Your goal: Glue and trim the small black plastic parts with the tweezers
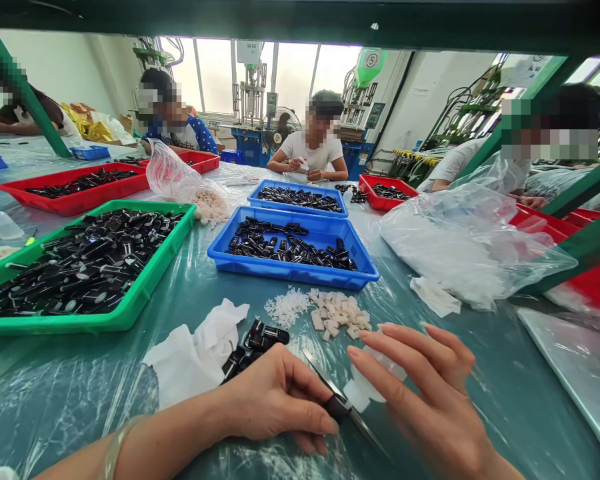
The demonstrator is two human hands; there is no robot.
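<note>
Left hand (275, 400) low at centre, thumb and forefinger pinching a small black piece (338, 405), remaining fingers curled beneath; pale bangle (117, 448) on that wrist. Right hand (433, 393) just beside it, fingers spread and slightly bent, palm turned down; no grip seen on anything. Slim pointed metal tool (373, 432) runs slantwise past the black piece; whether it is held or lies behind cannot be told. A thin whitish scrap (363, 393) partly shows beneath the right fingers. Beyond the left hand, a small cluster of black parts (265, 335) touches or nearly touches a crumpled white cloth (195, 353). Farther up, white granules (287, 305) lie next to a heap of pale chips (340, 312). Behind these, a blue tray (290, 271) holds more black parts, loosely scattered; a second blue tray (295, 211) sits just past it. Green tray (80, 324) at left, heaped with black parts. Clear plastic bag (470, 247) with whitish contents at right. Glossy plastic film covers the teal tabletop (520, 400). Across the table, a co-worker in a white shirt (313, 150) sits with both hands raised together near the chest.
</note>
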